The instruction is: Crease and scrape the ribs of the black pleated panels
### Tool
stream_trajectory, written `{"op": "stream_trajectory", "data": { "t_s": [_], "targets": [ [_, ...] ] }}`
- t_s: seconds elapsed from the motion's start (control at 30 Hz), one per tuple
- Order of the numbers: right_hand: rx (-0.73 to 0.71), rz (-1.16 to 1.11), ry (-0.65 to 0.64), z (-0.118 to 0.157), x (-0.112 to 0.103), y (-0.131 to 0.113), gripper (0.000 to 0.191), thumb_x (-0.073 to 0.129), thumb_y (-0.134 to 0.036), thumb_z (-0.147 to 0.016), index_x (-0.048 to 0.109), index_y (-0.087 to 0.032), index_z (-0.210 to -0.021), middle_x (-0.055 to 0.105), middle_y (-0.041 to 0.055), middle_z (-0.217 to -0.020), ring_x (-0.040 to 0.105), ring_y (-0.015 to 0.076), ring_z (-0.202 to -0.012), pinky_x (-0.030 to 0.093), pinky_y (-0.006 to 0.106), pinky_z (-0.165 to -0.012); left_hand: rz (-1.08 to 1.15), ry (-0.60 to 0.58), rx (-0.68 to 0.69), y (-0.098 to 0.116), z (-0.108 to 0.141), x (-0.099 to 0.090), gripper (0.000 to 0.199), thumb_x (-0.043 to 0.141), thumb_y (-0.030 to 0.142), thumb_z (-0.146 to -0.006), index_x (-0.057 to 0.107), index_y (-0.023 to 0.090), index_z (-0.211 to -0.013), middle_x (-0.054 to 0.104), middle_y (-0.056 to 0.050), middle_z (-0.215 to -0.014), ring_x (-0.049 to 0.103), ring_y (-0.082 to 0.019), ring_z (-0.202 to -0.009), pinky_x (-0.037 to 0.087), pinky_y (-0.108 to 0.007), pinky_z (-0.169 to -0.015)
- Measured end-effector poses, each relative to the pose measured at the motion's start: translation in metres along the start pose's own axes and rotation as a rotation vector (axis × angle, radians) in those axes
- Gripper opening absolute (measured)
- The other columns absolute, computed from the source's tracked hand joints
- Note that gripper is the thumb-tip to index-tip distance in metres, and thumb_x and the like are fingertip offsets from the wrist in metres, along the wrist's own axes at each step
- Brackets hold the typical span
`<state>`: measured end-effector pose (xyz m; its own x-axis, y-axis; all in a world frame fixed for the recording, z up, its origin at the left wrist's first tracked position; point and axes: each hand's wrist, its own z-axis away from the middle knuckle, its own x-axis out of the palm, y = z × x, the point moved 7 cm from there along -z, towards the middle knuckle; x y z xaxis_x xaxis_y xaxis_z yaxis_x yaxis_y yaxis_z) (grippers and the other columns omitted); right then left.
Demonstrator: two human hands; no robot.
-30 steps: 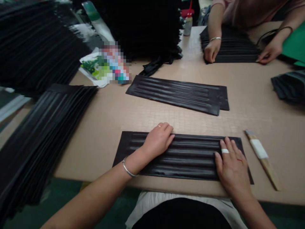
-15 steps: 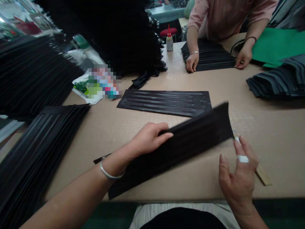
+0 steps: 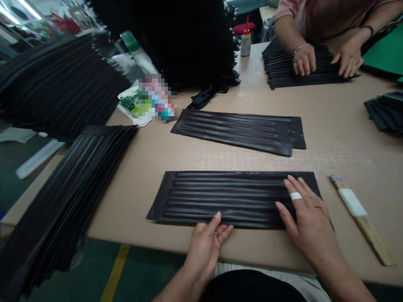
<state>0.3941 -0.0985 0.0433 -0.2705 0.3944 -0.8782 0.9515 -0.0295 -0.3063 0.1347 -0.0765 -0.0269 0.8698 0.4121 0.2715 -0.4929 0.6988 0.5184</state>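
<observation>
Ribbed black panel (image 3: 226,198) lies flat just left of the white-taped wooden tool (image 3: 352,202); probably light, bendy, a bit slick, best taken by its plain borders. Glossy, near-black, ridges run lengthwise. Hands apart: left hand (image 3: 204,243) has thumb on near long edge, can't tell if pinching; right hand (image 3: 307,214) spread over tool-side end.

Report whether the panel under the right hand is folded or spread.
Spread: the dark ribbed panel lies flat on the table, no fold showing.

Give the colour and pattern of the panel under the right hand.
Brownish black, with long parallel ridges along the panel; best seen in the head view.
</observation>
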Motion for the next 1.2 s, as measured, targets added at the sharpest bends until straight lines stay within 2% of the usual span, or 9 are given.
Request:
{"op": "stream_trajectory", "data": {
  "t_s": [0.07,0.17,0.23,0.27,0.4,0.43,0.5,0.7,1.2],
  "targets": [
    [-0.026,0.031,-0.065,0.014,0.011,0.005,0.06,0.046,-0.043,-0.107,0.034,-0.019,-0.16,0.046,0.0135,-0.159,0.038,0.0323,-0.15,0.036,0.056,-0.118,-0.057,-0.101,-0.155,-0.031,0.017,-0.013,0.036,0.09,0.029,-0.077,0.056,0.018,-0.076,0.073,-0.003,-0.081,0.077,-0.019,-0.075,0.066,-0.036,-0.082],
    [-0.061,0.064,-0.15,0.033,0.022,0.007,0.058,0.04,-0.042,-0.109,0.032,-0.02,-0.162,0.045,0.0119,-0.159,0.039,0.0321,-0.149,0.032,0.058,-0.119,-0.377,-0.484,-0.389,-0.045,0.049,-0.011,0.044,0.08,0.056,-0.083,0.069,0.016,-0.097,0.078,-0.014,-0.107,0.078,-0.027,-0.1,0.061,-0.041,-0.096],
    [-0.078,0.068,-0.17,0.04,0.026,0.008,0.057,0.04,-0.039,-0.109,0.032,-0.02,-0.162,0.046,0.0118,-0.159,0.04,0.0318,-0.148,0.029,0.059,-0.12,-0.695,-0.733,-0.274,-0.025,0.058,0.0,0.042,0.064,0.055,-0.096,0.072,0.017,-0.114,0.077,-0.015,-0.116,0.076,-0.026,-0.105,0.059,-0.044,-0.099],
    [-0.081,0.065,-0.168,0.04,0.026,0.008,0.056,0.041,-0.038,-0.109,0.032,-0.02,-0.161,0.046,0.0121,-0.159,0.041,0.0319,-0.148,0.027,0.06,-0.121,-0.852,-0.794,-0.08,-0.006,0.055,0.009,0.037,0.057,0.048,-0.101,0.072,0.018,-0.118,0.077,-0.013,-0.115,0.076,-0.024,-0.105,0.059,-0.044,-0.099],
    [-0.069,0.005,-0.077,0.03,0.023,-0.006,0.053,0.053,-0.032,-0.105,0.043,-0.017,-0.155,0.051,0.0155,-0.154,0.045,0.0333,-0.144,0.035,0.056,-0.118,-1.305,-0.621,1.046,0.07,0.04,0.055,0.031,0.048,0.021,-0.104,0.069,0.017,-0.126,0.072,-0.013,-0.123,0.066,-0.025,-0.119,0.054,-0.048,-0.106],
    [-0.069,-0.025,-0.043,0.025,0.022,-0.015,0.051,0.056,-0.029,-0.103,0.047,-0.017,-0.152,0.054,0.0158,-0.151,0.048,0.0327,-0.14,0.039,0.054,-0.116,-1.389,-0.568,1.243,0.074,0.037,0.064,0.032,0.049,0.017,-0.103,0.067,0.015,-0.129,0.069,-0.015,-0.128,0.062,-0.026,-0.124,0.052,-0.049,-0.109],
    [-0.084,-0.095,-0.005,0.016,0.026,-0.038,0.045,0.059,-0.023,-0.101,0.054,-0.017,-0.145,0.06,0.0152,-0.14,0.054,0.0302,-0.13,0.045,0.049,-0.111,-1.551,-0.527,1.463,0.067,0.028,0.079,0.034,0.051,0.013,-0.101,0.065,0.012,-0.132,0.066,-0.016,-0.132,0.059,-0.028,-0.127,0.052,-0.049,-0.109],
    [-0.048,-0.117,-0.067,0.003,0.05,-0.079,0.034,0.056,-0.019,-0.101,0.059,-0.014,-0.134,0.062,0.0164,-0.127,0.055,0.0308,-0.119,0.048,0.05,-0.103,-1.697,-0.498,1.627,0.045,0.015,0.086,0.032,0.051,0.018,-0.103,0.063,0.01,-0.132,0.068,-0.014,-0.13,0.061,-0.027,-0.122,0.052,-0.046,-0.107],
    [-0.042,-0.001,-0.097,-0.005,0.052,-0.078,0.027,0.058,-0.017,-0.1,0.062,-0.011,-0.126,0.064,0.0171,-0.125,0.056,0.0316,-0.116,0.049,0.047,-0.1,-1.638,-0.445,1.69,0.048,0.015,0.088,0.03,0.054,0.015,-0.1,0.066,0.01,-0.127,0.073,-0.014,-0.123,0.065,-0.026,-0.115,0.053,-0.046,-0.105]
  ]
}}
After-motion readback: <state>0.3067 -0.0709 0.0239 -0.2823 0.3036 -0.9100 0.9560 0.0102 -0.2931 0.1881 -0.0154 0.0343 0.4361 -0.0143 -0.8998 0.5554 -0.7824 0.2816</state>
